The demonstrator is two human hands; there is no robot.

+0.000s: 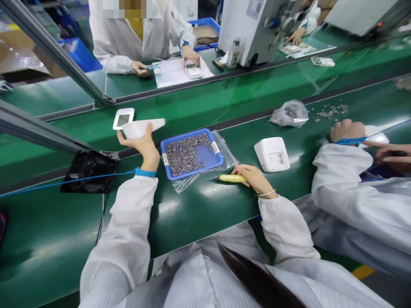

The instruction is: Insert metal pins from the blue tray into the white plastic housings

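Observation:
My left hand is closed around a white plastic housing, held tilted at the edge of the green belt. Just behind it, a white device with a grey screen lies on the belt. My right hand grips a yellow-handled screwdriver, its dark tip pointing left, low over the bench. Between my hands sits a blue tray of small screws, resting on a clear plastic bag. Right of the tray stands another white housing, with a recess showing metal contacts.
A black fan stands at the left by a metal post. Further right are a clear bag of small parts, loose parts and a co-worker's hand. Across the belt, another person handles a white device behind a clear partition.

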